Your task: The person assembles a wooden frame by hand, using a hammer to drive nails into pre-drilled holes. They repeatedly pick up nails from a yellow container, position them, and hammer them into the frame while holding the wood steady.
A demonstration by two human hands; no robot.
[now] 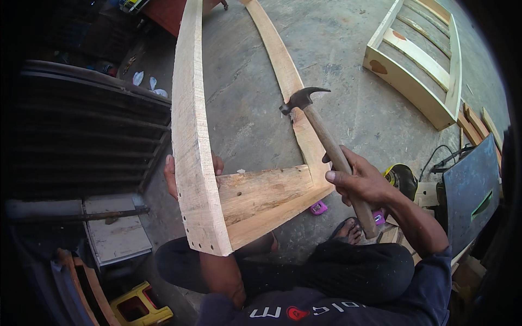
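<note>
A claw hammer point(336, 146) with a dark head and wooden handle is gripped in my right hand point(359, 176), its head up over the far right board. In front of me stands a wooden frame point(190, 136) of pale boards. Two long boards run away from me, joined at the near end by a short crosspiece point(263, 193). Several dark nail holes or nail heads show at its near left corner. My left hand point(170, 173) is wrapped round the left board, fingers on one side and more fingertips showing on the other; its palm is hidden behind the wood.
A slatted wooden frame point(413, 98) lies on the concrete floor at the far right. A dark table saw panel point(472, 190) stands right, beside wood offcuts. Pink tape measures point(318, 207) lie near my foot. A yellow stool point(142, 307) is at lower left, below a dark metal panel point(92, 130).
</note>
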